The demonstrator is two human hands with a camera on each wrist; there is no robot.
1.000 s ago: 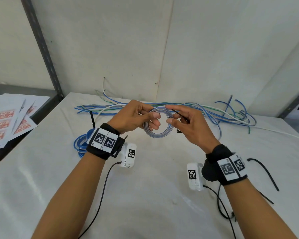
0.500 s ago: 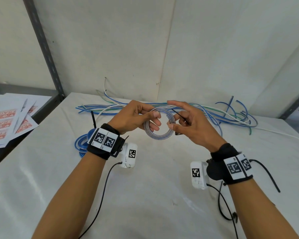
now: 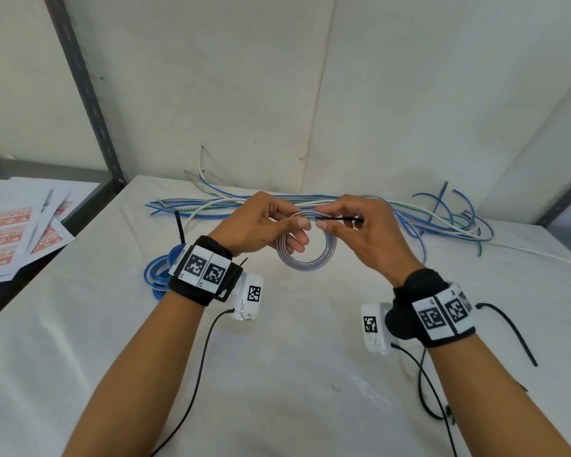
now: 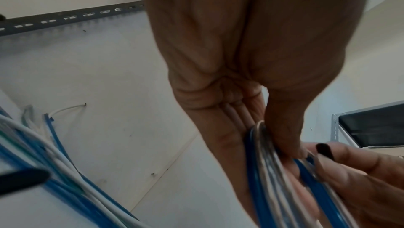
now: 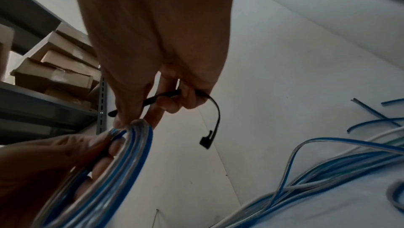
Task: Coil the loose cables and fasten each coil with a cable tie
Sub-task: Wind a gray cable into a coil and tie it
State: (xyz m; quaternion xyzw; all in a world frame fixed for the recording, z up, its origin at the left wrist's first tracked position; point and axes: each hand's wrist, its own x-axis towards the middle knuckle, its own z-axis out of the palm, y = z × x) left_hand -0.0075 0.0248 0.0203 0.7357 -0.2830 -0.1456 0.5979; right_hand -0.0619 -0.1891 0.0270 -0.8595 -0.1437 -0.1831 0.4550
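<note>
Holding the blue-and-white coil (image 3: 305, 255) upright above the bench (image 3: 277, 374), the left hand (image 3: 254, 225) pinches its top, while the right hand (image 3: 360, 235) grips a black cable tie (image 3: 338, 219) there; loose cables (image 3: 442, 219) lie behind

Printed sheets (image 3: 17, 232) are spread on a shelf left of the white table (image 3: 277, 374). A grey slotted post (image 3: 86, 94) stands behind the table's left corner. Cardboard boxes (image 5: 54, 69) are stacked on grey shelving.

Head overhead; wrists close, upward
</note>
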